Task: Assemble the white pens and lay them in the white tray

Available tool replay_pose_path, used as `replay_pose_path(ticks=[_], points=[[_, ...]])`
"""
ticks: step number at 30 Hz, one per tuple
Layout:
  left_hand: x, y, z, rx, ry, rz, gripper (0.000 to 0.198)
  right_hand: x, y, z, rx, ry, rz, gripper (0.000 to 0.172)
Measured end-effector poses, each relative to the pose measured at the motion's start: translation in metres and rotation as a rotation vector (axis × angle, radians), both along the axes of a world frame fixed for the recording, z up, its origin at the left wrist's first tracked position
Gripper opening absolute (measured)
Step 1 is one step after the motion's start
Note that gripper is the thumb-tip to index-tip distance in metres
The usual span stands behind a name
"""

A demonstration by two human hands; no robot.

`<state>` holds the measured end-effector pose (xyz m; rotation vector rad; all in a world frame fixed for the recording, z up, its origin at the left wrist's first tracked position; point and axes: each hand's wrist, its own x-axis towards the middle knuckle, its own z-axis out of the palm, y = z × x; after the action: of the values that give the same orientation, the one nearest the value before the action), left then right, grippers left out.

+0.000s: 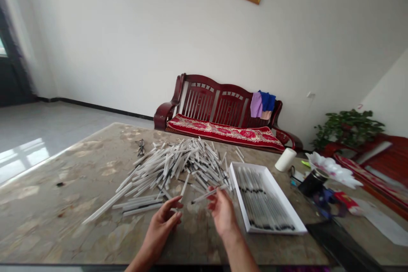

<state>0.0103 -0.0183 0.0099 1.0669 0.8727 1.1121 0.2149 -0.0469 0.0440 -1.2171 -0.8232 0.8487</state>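
A big loose pile of white pen tubes lies across the marble table. My right hand pinches one white pen near its end, holding it slanted above the table just left of a white tray. The tray is filled with several pens laid side by side. My left hand hovers beside the right, fingers curled and partly apart, touching a small piece I cannot make out near the pile's front edge.
A pair of glasses lies behind the pile. A white roll, a dark cup, a white flower-shaped dish and clutter stand right of the tray. A red wooden bench and a plant are beyond the table.
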Motion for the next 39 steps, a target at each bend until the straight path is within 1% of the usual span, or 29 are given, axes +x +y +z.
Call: replay_pose_path(ticks=[2,3,5,7,9,11,13,14,17,19,21,24,25,27,31,35,37,39], points=[[0.001,0.0,-0.004,0.021,0.057,-0.018,0.046,0.057,-0.003,0.016,-0.015,0.024,-0.144,0.042],[0.002,0.0,-0.006,0.032,0.084,-0.023,0.044,0.089,-0.005,0.024,-0.023,-0.029,-0.218,0.044],[0.002,0.001,-0.01,0.047,0.134,-0.045,0.044,0.151,-0.007,0.039,-0.059,-0.25,-0.354,0.049],[0.003,0.002,-0.011,0.06,0.176,-0.077,0.045,0.205,-0.008,0.049,-0.109,-0.596,-0.443,0.05],[0.003,0.003,-0.009,0.071,0.214,-0.093,0.045,0.244,-0.007,0.053,-0.133,-0.707,-0.482,0.045],[0.004,0.003,-0.005,0.069,0.246,-0.088,0.047,0.267,-0.005,0.05,-0.162,-0.784,-0.476,0.034],[0.004,0.002,-0.002,0.056,0.268,-0.077,0.049,0.278,-0.004,0.042,-0.184,-0.864,-0.433,0.023],[0.004,0.001,0.0,0.047,0.274,-0.068,0.049,0.281,-0.005,0.037,-0.192,-0.901,-0.403,0.021],[0.003,0.001,0.001,0.019,0.282,-0.055,0.052,0.288,-0.007,0.022,-0.216,-0.986,-0.33,0.023],[0.003,0.002,-0.001,0.012,0.286,-0.058,0.054,0.294,-0.008,0.017,-0.246,-1.027,-0.344,0.026],[0.002,0.003,-0.004,0.012,0.293,-0.065,0.055,0.302,-0.008,0.019,-0.351,-1.097,-0.425,0.029],[0.002,0.004,-0.008,0.006,0.297,-0.078,0.055,0.313,-0.003,0.029,-0.639,-1.227,-0.532,0.039],[0.002,0.004,-0.008,0.002,0.297,-0.081,0.054,0.315,0.0,0.031,-0.719,-1.255,-0.535,0.04],[0.002,0.003,-0.009,0.002,0.291,-0.085,0.053,0.319,0.007,0.033,-0.807,-1.271,-0.507,0.039],[0.002,0.003,-0.01,0.009,0.266,-0.088,0.05,0.318,0.021,0.021,-0.896,-1.27,-0.437,0.03],[0.002,0.003,-0.015,0.017,0.225,-0.083,0.048,0.313,0.027,0.009,-0.91,-1.285,-0.364,0.031],[0.003,0.003,-0.016,0.023,0.212,-0.083,0.047,0.309,0.027,0.009,-0.892,-1.294,-0.322,0.029],[0.004,0.002,-0.015,0.028,0.204,-0.083,0.045,0.3,0.027,0.012,-0.875,-1.304,-0.303,0.028]])
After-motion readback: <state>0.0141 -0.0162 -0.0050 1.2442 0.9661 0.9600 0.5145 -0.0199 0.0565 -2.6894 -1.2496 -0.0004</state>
